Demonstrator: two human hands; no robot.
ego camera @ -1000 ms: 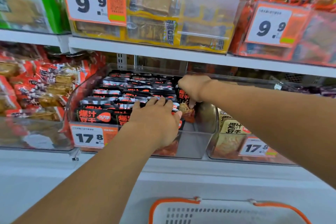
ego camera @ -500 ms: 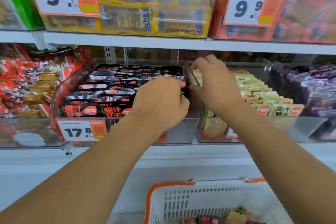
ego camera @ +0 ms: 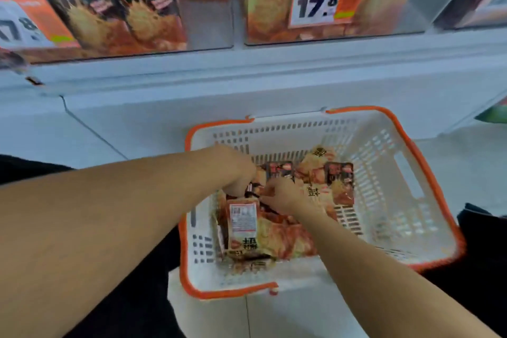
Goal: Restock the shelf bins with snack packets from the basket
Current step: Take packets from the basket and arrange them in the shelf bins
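Both hands have left the shelf bins and dropped into the basket since half a second ago, and the view has tipped down with them, so the bins now sit along the top edge.

Snack packets (ego camera: 270, 230) lie heaped in the left half of the white basket (ego camera: 389, 173) with its orange rim, some face up with black and red print, one turned over to show a white label with a barcode. The left hand (ego camera: 238, 170) reaches in from the left, fingers curled down among the packets at the top of the heap; motion blur hides whether its grip has closed on one, so I cannot tell. The right hand (ego camera: 281, 195) comes in from below and right, just beside the left, its fingertips pinching the edge of a dark packet (ego camera: 256, 189) in the pile.

Around the basket is pale floor (ego camera: 301, 315), and behind it the white shelf base (ego camera: 247, 85). Above stand the clear bins: the left bin (ego camera: 203, 14) holds black-and-red packets with a gap at its right end, the right bin (ego camera: 389, 19) holds beige packets behind a price tag (ego camera: 319, 3) reading 17.8. A second tag (ego camera: 22, 25) shows at the far left.
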